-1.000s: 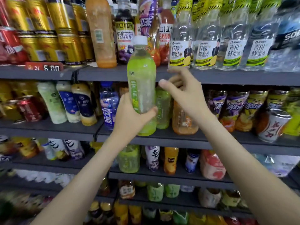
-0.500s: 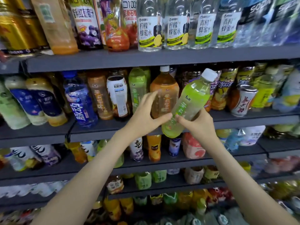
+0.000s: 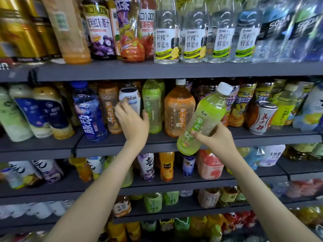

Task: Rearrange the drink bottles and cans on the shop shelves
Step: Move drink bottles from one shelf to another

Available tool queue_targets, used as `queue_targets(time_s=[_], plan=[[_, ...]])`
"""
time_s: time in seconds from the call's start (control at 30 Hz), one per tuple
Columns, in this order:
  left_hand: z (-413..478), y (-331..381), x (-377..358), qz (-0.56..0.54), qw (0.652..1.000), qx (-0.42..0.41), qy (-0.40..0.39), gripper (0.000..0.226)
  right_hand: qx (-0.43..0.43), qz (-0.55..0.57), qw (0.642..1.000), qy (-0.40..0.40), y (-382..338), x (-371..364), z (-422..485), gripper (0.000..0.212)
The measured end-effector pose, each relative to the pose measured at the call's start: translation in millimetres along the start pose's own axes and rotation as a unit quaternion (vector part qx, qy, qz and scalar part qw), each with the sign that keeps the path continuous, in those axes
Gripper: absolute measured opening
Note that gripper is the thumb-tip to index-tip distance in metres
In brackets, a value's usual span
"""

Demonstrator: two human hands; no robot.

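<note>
1. The right grip [image 3: 216, 139] is wrapped around the lower part of a green bottle [image 3: 204, 119], thumb across the label and fingers curled behind it.
2. The green bottle is held in the air in front of the middle shelf [image 3: 104, 145], tilted so that its white cap points up and to the right and its base hangs below the shelf edge.
3. The left grip [image 3: 132, 119] is spread and holds nothing. Its fingers reach up over a white-labelled bottle [image 3: 130, 95] and its thumb lies in front of a second green bottle [image 3: 152, 105]. Whether it touches either cannot be told.
4. Both of those bottles stand upright on the middle shelf, side by side.
5. A big orange bottle [image 3: 180, 110] stands between the two grips, and a blue bottle [image 3: 89, 112] stands further left.
6. A red-and-white can [image 3: 262, 117] leans at a tilt to the right of the held bottle.
7. On the top shelf [image 3: 157, 70] stands a row of clear bottles [image 3: 166, 32] with yellow-green labels.
</note>
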State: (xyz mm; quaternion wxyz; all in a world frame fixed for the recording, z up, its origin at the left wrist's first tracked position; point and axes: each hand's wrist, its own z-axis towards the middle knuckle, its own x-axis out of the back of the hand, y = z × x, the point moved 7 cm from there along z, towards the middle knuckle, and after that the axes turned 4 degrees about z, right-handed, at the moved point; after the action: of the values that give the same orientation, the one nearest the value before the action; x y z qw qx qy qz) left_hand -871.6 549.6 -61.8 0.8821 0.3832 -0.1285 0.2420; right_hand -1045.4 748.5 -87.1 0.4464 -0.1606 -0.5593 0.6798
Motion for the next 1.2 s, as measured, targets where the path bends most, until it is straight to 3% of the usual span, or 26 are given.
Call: queue_targets(time_s=[0.07,0.13,0.23,0.33,0.5,0.6,0.8,1.03,1.2], plan=[[9.5,-21.3,1.7,0.016,0.998,0.062,-0.009,0.071,0.012,-0.006,1.000,-0.017,-6.0,-13.6,1.6,0.041],[17.6,-37.8,-6.3,-0.011,0.990,0.124,-0.066,0.073,0.021,-0.012,0.999,-0.034,-10.9,-28.7,2.8,0.041],[20.7,-44.5,-17.6,-0.031,0.983,0.134,-0.120,0.065,0.033,-0.009,0.998,-0.056,-16.6,-50.0,2.1,0.043],[17.1,-45.7,-20.4,-0.022,0.983,0.135,-0.123,0.066,0.038,-0.007,0.998,-0.058,-19.1,-59.9,2.0,0.042],[-5.2,-28.4,-3.7,-0.023,0.996,0.037,-0.075,0.065,0.029,0.026,0.999,-0.033,-15.8,-49.3,2.1,0.040],[-21.1,-2.1,-7.0,-0.054,0.992,-0.056,-0.096,0.058,0.015,0.046,0.999,-0.006,-9.6,-32.7,3.8,0.039],[-24.9,30.3,-31.3,-0.108,0.979,-0.067,-0.161,0.054,-0.008,0.050,0.998,0.025,3.8,-3.5,2.9,0.045],[-17.5,82.1,-69.7,-0.094,0.959,-0.087,-0.252,0.088,-0.024,0.018,0.998,0.048,17.0,20.3,-2.2,0.045],[-1.0,87.2,-98.7,-0.061,0.930,-0.027,-0.361,0.116,-0.019,-0.023,0.998,0.050,22.0,33.9,-1.0,0.044]])
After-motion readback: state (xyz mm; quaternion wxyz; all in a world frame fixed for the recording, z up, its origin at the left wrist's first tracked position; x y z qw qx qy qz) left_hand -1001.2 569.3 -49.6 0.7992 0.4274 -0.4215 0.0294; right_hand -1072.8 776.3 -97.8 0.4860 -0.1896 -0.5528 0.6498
